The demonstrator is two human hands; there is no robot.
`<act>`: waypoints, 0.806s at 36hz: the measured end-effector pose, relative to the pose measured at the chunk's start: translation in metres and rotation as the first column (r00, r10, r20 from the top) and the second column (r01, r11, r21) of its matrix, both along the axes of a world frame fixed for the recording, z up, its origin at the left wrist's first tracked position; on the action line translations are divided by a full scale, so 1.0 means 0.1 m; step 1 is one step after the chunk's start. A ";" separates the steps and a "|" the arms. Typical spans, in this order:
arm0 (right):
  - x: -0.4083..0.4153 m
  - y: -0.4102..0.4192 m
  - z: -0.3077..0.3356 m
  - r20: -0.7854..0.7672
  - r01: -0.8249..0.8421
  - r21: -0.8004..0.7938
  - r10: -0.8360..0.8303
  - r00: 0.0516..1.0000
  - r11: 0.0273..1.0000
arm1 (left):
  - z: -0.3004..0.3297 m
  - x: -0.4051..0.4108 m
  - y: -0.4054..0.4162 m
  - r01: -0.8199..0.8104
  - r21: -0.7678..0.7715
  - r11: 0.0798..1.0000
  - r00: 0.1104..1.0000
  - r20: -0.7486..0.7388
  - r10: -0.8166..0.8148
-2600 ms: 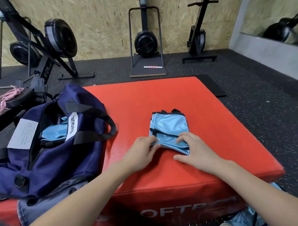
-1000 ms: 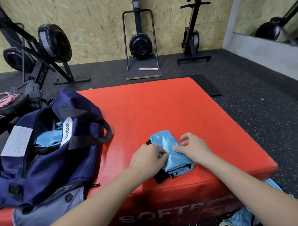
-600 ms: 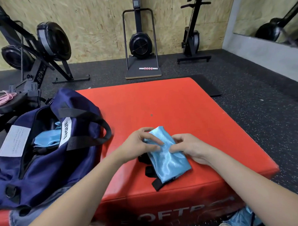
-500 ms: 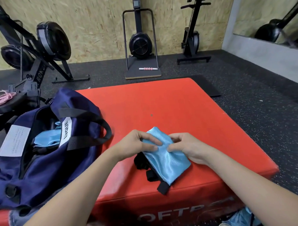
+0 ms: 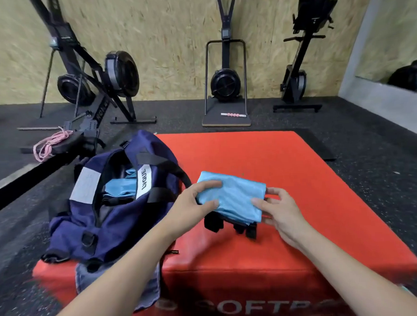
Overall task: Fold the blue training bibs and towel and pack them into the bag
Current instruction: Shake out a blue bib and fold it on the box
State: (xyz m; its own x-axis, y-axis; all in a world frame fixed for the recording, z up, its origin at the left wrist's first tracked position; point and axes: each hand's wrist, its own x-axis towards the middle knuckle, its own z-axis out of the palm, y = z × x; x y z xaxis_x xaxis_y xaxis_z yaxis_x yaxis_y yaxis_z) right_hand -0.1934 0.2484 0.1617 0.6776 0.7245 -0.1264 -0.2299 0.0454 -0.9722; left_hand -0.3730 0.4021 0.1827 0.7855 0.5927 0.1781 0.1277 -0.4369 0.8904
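Blue and folded, the bib (image 5: 232,199) sits in both our hands above the red box (image 5: 299,202), just right of the bag (image 5: 110,220). Our left hand (image 5: 192,208) pinches its left edge and our right hand (image 5: 280,212) grips its right edge, black straps dangling beneath. More blue cloth (image 5: 121,187) lies inside the open bag, which rests on the box's left side.

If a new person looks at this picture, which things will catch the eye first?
First, the big red soft box filling the middle. Above it, the left hand and right hand hold a folded light blue bib. At the left sits the open navy bag.
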 end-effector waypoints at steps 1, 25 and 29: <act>-0.07 0.03 0.00 0.030 0.045 0.013 -0.045 0.999 0.999 | 0.00 -0.06 -0.01 -0.021 0.046 0.999 1.000 -0.020 0.022; -1.87 2.36 0.72 0.613 -0.322 -0.088 0.306 0.728 0.943 | 0.44 -2.11 1.16 -0.730 0.179 0.660 0.684 0.192 0.704; -2.04 2.90 0.55 0.581 -0.327 -0.188 0.374 0.723 0.926 | 0.44 -2.24 1.51 -0.726 0.297 0.620 0.673 0.118 0.730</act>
